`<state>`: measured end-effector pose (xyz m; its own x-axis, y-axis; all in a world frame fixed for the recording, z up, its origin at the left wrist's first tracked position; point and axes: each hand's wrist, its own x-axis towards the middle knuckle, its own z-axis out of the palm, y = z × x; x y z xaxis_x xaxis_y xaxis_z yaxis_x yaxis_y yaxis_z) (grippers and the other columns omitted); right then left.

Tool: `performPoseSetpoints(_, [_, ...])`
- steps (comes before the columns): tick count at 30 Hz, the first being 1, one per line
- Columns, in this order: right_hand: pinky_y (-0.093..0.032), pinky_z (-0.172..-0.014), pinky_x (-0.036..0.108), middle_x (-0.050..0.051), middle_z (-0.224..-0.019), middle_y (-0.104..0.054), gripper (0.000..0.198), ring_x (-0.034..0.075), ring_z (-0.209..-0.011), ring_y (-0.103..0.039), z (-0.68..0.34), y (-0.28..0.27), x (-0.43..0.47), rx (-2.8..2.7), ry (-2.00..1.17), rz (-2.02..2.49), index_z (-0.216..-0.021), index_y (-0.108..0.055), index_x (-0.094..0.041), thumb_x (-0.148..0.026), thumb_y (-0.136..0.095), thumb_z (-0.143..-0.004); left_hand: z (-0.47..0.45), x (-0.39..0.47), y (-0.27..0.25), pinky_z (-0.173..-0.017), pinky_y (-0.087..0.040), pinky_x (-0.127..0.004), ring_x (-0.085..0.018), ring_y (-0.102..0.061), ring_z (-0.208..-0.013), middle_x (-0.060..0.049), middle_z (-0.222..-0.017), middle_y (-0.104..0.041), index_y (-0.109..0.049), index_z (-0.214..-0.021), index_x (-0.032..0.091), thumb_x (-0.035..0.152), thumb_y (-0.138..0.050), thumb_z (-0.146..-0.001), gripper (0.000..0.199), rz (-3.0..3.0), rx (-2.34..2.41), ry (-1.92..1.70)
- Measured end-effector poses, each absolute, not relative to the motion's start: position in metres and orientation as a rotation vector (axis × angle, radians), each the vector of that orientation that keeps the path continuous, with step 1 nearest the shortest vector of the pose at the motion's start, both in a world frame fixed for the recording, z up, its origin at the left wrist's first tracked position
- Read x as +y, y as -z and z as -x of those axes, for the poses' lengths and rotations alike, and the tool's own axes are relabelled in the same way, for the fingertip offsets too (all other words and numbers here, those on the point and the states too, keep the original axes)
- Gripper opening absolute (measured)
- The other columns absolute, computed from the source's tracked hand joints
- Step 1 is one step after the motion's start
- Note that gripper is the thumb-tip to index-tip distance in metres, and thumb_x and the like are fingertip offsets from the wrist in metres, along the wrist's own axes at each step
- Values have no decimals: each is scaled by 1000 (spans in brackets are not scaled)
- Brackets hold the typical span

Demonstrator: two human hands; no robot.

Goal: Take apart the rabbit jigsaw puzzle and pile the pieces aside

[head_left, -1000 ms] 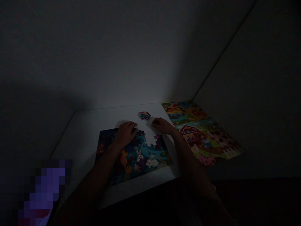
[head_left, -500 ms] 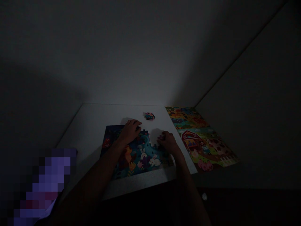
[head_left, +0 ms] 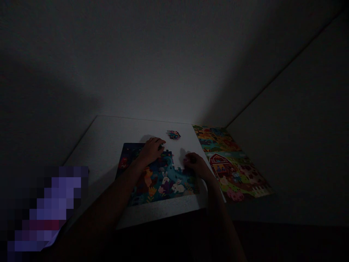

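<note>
A partly assembled jigsaw puzzle (head_left: 178, 178) with white rabbits, flowers and dark teal ground lies on the white table; its upper right corner is a gap with a stepped edge. My left hand (head_left: 152, 149) rests over the puzzle's top edge, fingers bent, thumb apart from them. A dark patch shows between thumb and fingers, too dim to identify. To the right of the gap, my right hand (head_left: 197, 164) pinches a small pinkish puzzle piece (head_left: 186, 160), partly covered by the fingers. Beyond both hands sits a small pile of loose puzzle pieces (head_left: 173, 135).
On the right lie a farm picture (head_left: 240, 174) with a red barn and, behind it, an animal picture (head_left: 215, 138). Walls bound the white table (head_left: 109, 127) at the back and right. A blurred purple shape (head_left: 62, 203) is at lower left. The light is dim.
My right hand has shifted slightly right with the puzzle piece, whose visible part is now smaller. My left hand stays at the puzzle's top edge. The view has tilted a little.
</note>
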<state>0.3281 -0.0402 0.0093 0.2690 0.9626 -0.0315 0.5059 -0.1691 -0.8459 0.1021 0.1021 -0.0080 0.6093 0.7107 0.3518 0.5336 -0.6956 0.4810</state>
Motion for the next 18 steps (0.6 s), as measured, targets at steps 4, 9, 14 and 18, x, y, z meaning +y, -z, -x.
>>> performPoseSetpoints(4, [-46,-71,28,0,-85,-62,35,17,-78,-58,-336,-17,-42,-1307,-1057,1576,-98,-62,-21,-34,-73,-68,-102,102,6,-103,-42,-44,-26,-55,-113,-8,-115,-65,-66,-111,21,21,-55,-87,26,-2467,1014,-780])
performPoseSetpoints(9, [-45,-68,26,-2,-83,-60,33,15,-76,-57,-334,-26,-44,-1205,-1172,1438,-94,-62,-23,-32,-76,-65,-101,102,5,-103,-43,-43,-24,-53,-114,-6,-114,-65,-67,-111,22,15,-54,-86,30,-2429,969,-818])
performPoseSetpoints(14, [-45,-69,27,-1,-82,-61,27,16,-76,-58,-334,-34,-49,-1236,-1231,1440,-88,-62,-23,-26,-74,-65,-101,102,6,-104,-42,-42,-23,-53,-114,-6,-115,-65,-67,-111,21,12,-53,-85,31,-2429,950,-844])
performPoseSetpoints(18, [-46,-70,29,-2,-79,-62,22,17,-74,-60,-336,-29,-47,-1137,-1184,1420,-82,-59,-23,-24,-72,-64,-101,102,6,-104,-43,-43,-23,-53,-114,-6,-114,-66,-67,-110,22,10,-51,-85,31,-2423,948,-847])
